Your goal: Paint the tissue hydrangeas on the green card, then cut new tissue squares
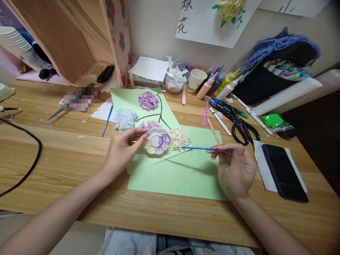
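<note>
My left hand [124, 148] grips the edge of a small white flower-shaped paint palette [154, 141], its wells stained purple and pale yellow. In my right hand [236, 170] is a thin blue paintbrush [198, 148], held level, its tip at the palette's right side. Both are above two green paper sheets [180, 180]. On the upper sheet are a purple textured flower [148, 101], a light blue one [125, 119], a cream one [180, 137] and a pinkish-purple one [150, 125] partly hidden by the palette. Black stem lines run between them.
Scissors [243, 129], pens and paint bottles [207, 86] crowd the right back. A paper cup [196, 79] stands beside a clear bowl [176, 79] of white scraps. A phone [285, 173] lies at right. Another blue brush [107, 120] and a black cable [34, 136] lie left.
</note>
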`<action>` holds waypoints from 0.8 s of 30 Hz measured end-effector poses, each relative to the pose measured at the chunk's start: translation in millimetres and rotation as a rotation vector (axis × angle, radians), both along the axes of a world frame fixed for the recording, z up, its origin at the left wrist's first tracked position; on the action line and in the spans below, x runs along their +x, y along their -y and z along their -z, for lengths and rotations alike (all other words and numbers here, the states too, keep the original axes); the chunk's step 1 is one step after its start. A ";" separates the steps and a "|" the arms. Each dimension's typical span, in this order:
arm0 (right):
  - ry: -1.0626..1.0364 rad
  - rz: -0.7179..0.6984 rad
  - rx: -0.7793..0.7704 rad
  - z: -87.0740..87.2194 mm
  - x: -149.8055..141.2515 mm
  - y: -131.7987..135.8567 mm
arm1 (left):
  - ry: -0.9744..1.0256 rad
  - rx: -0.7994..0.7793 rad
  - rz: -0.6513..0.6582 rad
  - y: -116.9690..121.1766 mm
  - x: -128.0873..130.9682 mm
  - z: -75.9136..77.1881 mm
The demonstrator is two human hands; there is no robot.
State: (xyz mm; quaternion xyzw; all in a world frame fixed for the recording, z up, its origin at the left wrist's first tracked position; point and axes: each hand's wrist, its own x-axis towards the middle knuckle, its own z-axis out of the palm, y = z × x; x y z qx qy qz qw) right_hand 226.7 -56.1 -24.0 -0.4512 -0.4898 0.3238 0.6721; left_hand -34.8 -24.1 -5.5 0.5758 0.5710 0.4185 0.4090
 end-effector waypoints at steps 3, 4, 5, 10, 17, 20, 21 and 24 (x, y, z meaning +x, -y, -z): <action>-0.023 0.153 0.097 -2.4 11.6 -7.6 | 0.015 -0.003 -0.065 -2.6 -4.0 -4.6; 0.004 0.181 0.121 -2.7 14.3 -8.6 | 0.015 -0.005 -0.090 -3.5 -5.2 -6.3; 0.044 0.193 0.145 -2.8 16.2 -8.8 | 0.013 -0.007 -0.112 -4.4 -6.0 -7.9; 0.305 0.138 0.284 -0.9 17.0 -1.7 | -0.004 -0.015 -0.166 -6.7 -6.5 -11.4; 0.525 0.107 0.347 0.9 19.6 3.1 | -0.012 -0.031 -0.152 -6.5 -5.6 -8.5; 0.559 0.086 0.360 1.2 20.6 4.1 | -0.019 -0.024 -0.156 -6.3 -5.2 -9.4; 0.563 0.083 0.357 1.1 21.1 5.0 | -0.020 -0.023 -0.156 -6.2 -5.1 -9.8; 0.561 0.093 0.310 -0.6 23.3 8.6 | -0.017 -0.022 -0.157 -6.1 -5.1 -10.4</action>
